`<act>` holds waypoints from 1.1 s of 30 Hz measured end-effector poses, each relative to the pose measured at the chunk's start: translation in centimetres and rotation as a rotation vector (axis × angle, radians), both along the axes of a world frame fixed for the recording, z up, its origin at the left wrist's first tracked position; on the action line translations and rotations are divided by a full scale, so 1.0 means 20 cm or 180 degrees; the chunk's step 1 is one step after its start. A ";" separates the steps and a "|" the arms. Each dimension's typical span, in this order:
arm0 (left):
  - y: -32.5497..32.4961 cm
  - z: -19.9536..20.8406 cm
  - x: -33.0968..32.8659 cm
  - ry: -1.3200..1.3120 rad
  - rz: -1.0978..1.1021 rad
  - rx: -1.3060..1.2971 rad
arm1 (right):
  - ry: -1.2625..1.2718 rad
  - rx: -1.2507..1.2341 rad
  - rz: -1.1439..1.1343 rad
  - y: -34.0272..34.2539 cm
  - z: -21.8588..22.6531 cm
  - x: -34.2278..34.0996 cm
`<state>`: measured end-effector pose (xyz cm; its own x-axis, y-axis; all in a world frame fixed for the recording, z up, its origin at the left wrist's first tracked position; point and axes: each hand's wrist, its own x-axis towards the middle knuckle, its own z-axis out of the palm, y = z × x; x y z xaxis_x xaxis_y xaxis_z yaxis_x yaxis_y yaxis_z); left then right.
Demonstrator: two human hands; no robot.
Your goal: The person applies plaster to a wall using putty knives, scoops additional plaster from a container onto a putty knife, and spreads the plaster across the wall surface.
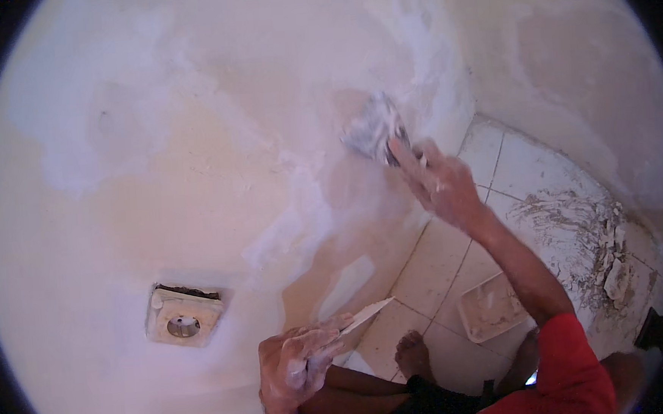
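Observation:
My right hand [444, 181] is closed round the handle of a putty knife [376, 128], its wide blade smeared with white filler. That blade lies against the wall [214, 146], which is patched with white and beige plaster. Lower down, my left hand [301, 360] grips a thin, flat, pale plate [367, 315] seen nearly edge-on. Whether it is a second putty knife or a small board, I cannot tell. White filler coats the fingers of my left hand.
A wall socket [183, 322] sits loose in the wall at left, with a dark gap above. On the tiled floor [462, 354] stands a shallow rectangular tub [495, 308]. Broken plaster [616, 273] lies at right. My bare foot [413, 354] is near the wall.

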<state>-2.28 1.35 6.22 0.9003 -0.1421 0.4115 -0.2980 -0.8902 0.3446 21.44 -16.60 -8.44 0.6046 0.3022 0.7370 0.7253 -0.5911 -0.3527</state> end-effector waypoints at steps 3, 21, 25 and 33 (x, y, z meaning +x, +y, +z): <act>0.02 -0.03 0.01 0.0092 -0.0102 -0.0646 | 0.0464 0.0094 0.0185 -0.02 -0.24 -0.12; 0.05 0.02 0.05 -0.0037 -0.0456 0.0438 | -0.1841 -0.0829 -0.0053 -0.26 1.36 0.39; 0.07 -0.01 -0.03 -0.0018 0.0039 0.0529 | -0.1048 -0.0622 0.0018 -0.29 0.94 0.34; 0.02 -0.01 0.01 0.0238 0.0134 0.0092 | 0.0541 -0.0164 -0.0198 -0.30 0.10 0.29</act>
<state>-2.01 1.79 6.09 0.9337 -0.1145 0.3393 -0.2346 -0.9113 0.3383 27.22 -22.61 -6.36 0.7379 0.2948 0.6071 0.6193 -0.6535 -0.4353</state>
